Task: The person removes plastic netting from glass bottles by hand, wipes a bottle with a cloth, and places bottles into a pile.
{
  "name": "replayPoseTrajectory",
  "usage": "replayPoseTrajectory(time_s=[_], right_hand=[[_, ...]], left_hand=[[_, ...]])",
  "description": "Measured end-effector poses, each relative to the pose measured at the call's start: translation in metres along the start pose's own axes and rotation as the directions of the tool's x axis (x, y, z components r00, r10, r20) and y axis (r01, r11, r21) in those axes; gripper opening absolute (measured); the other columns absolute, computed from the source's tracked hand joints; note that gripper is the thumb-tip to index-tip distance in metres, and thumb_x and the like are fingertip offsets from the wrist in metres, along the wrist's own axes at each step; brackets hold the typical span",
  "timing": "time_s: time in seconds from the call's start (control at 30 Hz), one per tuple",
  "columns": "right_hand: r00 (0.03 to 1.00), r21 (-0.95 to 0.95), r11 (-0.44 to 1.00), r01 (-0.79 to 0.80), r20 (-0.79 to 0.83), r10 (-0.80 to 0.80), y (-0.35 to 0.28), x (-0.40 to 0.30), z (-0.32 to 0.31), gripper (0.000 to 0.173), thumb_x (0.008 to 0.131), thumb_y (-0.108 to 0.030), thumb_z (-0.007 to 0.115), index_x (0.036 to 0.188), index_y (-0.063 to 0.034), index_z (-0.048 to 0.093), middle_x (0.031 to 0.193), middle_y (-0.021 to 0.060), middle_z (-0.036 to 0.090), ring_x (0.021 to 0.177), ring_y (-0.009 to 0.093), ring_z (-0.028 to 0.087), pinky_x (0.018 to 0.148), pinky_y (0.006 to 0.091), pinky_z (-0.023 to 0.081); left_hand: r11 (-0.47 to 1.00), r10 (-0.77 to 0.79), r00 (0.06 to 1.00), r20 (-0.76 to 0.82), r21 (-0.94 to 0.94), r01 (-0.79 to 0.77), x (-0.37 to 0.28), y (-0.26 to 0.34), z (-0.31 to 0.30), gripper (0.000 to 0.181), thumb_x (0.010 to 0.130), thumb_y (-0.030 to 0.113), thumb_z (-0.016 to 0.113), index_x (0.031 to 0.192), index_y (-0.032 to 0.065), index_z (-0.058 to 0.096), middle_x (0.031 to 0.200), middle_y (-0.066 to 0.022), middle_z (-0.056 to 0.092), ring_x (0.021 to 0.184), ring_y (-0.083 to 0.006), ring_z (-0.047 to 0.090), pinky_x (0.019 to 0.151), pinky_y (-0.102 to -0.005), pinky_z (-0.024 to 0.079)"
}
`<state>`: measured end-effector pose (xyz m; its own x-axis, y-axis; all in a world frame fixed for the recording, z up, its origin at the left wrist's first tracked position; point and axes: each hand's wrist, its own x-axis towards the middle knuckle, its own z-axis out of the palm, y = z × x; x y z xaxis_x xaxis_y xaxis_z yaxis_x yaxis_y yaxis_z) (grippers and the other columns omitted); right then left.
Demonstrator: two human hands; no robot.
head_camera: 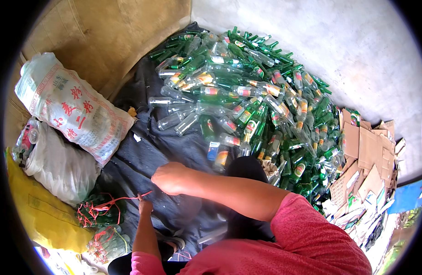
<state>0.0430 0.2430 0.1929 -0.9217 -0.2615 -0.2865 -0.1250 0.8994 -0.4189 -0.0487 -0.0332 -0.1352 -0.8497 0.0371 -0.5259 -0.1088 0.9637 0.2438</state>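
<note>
A strand of red plastic twine (130, 198) runs from a bundle of green glass bottles (102, 210) to my left hand (145, 206), whose fingers close on it at the lower left. The twine's loose end sticks out past those fingers. My right hand (169, 177) is closed like a fist over the dark fabric sheet (128, 172), up and to the right of the left one; whether it grips anything is hidden. Below the green bundle lies a bundle of clear glass bottles (109, 243), also wrapped with red twine.
A large heap of green and clear glass bottles (231, 89) spreads ahead against the wall. Flattened cardboard (372, 147) is stacked at right. A printed white woven sack (75, 106), a white plastic bag (64, 161) and a yellow sack (42, 209) stand at left.
</note>
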Motion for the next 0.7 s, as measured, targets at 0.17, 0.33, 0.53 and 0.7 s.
replayPoseTrajectory(time_s=[0.17,0.33,0.53,0.7], right_hand=[[0.998,0.064,0.996,0.058,-0.022,-0.056,-0.018,0.005,-0.003,0.011,0.075,-0.006,0.067,0.079,-0.0015,0.077,0.083,0.0171,0.074,0.083,0.034,0.073,0.070,0.0437,0.058],[0.996,0.073,0.997,-0.001,-0.092,0.008,-0.014,0.009,0.006,0.012,0.076,-0.008,0.067,0.075,-0.0024,0.077,0.078,0.0178,0.073,0.077,0.034,0.072,0.065,0.0452,0.058],[1.000,0.158,0.987,0.020,-0.021,-0.017,-0.005,-0.014,-0.013,0.017,0.084,-0.017,0.067,0.093,-0.0035,0.073,0.091,0.0206,0.072,0.090,0.040,0.070,0.076,0.0517,0.055],[0.994,0.028,0.999,-0.045,-0.094,0.048,0.002,-0.018,-0.026,0.017,0.084,-0.005,0.061,0.092,-0.0005,0.075,0.093,0.0203,0.074,0.092,0.037,0.073,0.077,0.0465,0.059]], left_hand=[[0.999,-0.046,0.872,0.487,0.012,0.046,0.063,-0.096,0.078,0.037,0.100,0.036,0.057,0.113,0.0039,0.070,0.092,-0.0261,0.074,0.055,-0.0274,0.071,0.059,-0.0395,0.060],[0.816,0.354,0.841,0.409,0.305,-0.491,0.023,-0.029,0.068,0.057,0.100,0.044,0.055,0.137,0.0011,0.056,0.113,-0.0254,0.071,0.089,-0.0301,0.074,0.084,-0.0448,0.059],[0.994,0.093,0.995,0.042,0.049,-0.095,0.008,-0.022,0.020,0.061,0.094,0.014,0.051,0.153,0.0150,0.040,0.137,-0.0205,0.063,0.128,-0.0396,0.060,0.106,-0.0497,0.049],[1.000,-0.023,0.996,0.091,-0.012,0.025,0.008,-0.022,-0.001,0.080,0.093,0.025,0.062,0.163,0.0198,0.021,0.131,-0.0217,0.066,0.122,-0.0380,0.065,0.104,-0.0490,0.050]])
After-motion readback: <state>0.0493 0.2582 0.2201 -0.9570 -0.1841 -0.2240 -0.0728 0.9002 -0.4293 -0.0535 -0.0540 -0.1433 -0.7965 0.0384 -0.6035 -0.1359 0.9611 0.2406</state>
